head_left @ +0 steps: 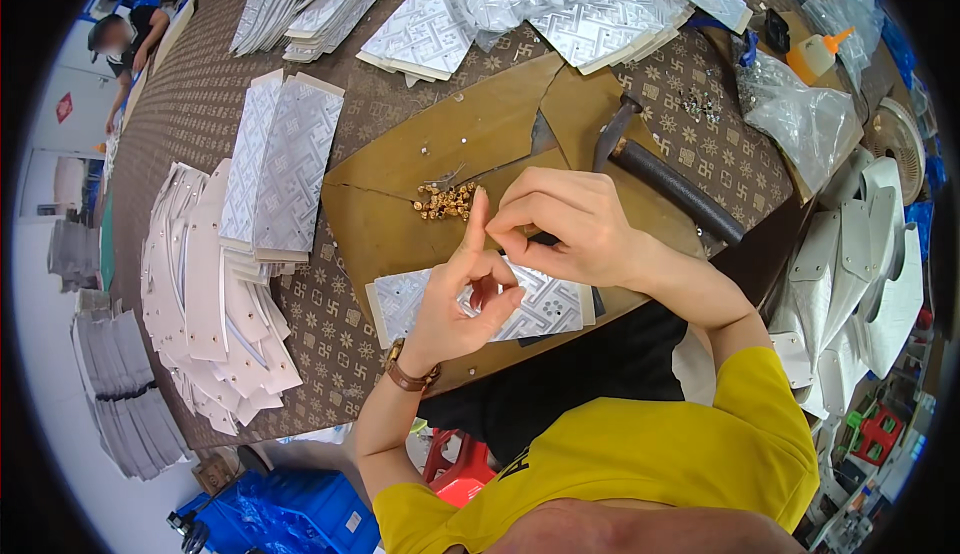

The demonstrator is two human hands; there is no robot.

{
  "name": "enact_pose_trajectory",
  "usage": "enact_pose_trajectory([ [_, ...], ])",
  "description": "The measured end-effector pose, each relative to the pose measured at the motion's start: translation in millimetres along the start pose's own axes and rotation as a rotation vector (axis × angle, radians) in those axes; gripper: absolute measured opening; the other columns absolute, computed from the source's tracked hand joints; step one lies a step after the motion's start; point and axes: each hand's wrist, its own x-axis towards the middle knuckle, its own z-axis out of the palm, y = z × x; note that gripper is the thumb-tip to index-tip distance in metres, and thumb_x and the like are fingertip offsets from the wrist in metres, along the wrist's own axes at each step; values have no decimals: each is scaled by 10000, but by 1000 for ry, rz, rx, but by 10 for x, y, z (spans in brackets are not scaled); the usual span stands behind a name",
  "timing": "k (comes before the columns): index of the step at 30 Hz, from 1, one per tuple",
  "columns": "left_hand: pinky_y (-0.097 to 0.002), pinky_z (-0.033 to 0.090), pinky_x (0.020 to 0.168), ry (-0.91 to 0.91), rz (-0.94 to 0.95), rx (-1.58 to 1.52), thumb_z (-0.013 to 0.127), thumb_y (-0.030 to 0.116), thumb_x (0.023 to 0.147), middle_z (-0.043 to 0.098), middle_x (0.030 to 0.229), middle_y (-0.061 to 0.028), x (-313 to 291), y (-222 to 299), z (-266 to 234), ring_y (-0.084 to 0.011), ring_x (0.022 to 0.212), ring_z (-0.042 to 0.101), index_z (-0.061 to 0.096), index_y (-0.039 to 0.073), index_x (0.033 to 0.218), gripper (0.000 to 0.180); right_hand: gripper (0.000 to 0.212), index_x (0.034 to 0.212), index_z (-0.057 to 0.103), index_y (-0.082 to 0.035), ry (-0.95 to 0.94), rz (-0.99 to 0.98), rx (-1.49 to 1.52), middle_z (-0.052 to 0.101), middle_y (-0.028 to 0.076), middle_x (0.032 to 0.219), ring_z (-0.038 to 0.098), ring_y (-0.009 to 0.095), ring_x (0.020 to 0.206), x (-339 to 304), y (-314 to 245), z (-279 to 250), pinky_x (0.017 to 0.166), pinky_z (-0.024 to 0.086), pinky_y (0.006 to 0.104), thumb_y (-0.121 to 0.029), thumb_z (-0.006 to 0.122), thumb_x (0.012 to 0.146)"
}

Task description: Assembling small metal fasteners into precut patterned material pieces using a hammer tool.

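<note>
My left hand (465, 299) is above a silver patterned panel (558, 300), its index finger stretched out and its thumb apart from it. Nothing can be made out in its grasp. Close to that index finger, my right hand (565, 219) pinches thumb and forefinger together; whatever is between them is too small to name. The panel lies on a cracked brown board (385, 164), partly covered by my hands. Just beyond my fingers sits a pile of small gold studs (445, 201). A hammer (680, 191) with a black handle lies to the right.
Stacked silver panels (280, 159) and white pieces with studs (215, 294) are at the left. More panels (425, 29) and plastic wrapping lie far back. A clear bag (800, 114) and orange-tipped bottle (815, 54) stand far right, white pieces (850, 274) below. Another person (130, 44) is far left.
</note>
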Motion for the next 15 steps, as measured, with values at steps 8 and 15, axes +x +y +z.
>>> enact_pose_trajectory([
  [8, -196, 446, 689, -27, -8, -55, 705, -8, 888, 651, 801, -9, 9, 50, 6, -63, 708, 562, 17, 42, 1693, 1060, 191, 880, 672, -96, 137, 32, 42, 659, 18, 866, 641, 203, 646, 8, 22, 80, 537, 490, 308, -28, 808, 765],
  [15, -199, 451, 664, -15, 29, 59, 700, -3, 889, 647, 786, -19, 17, 12, -13, -69, 693, 569, -5, 55, 1694, 1071, 220, 909, 694, -10, 11, 26, 15, 681, 80, 886, 683, 178, 663, 15, 14, 8, 534, 562, 272, 79, 812, 747],
])
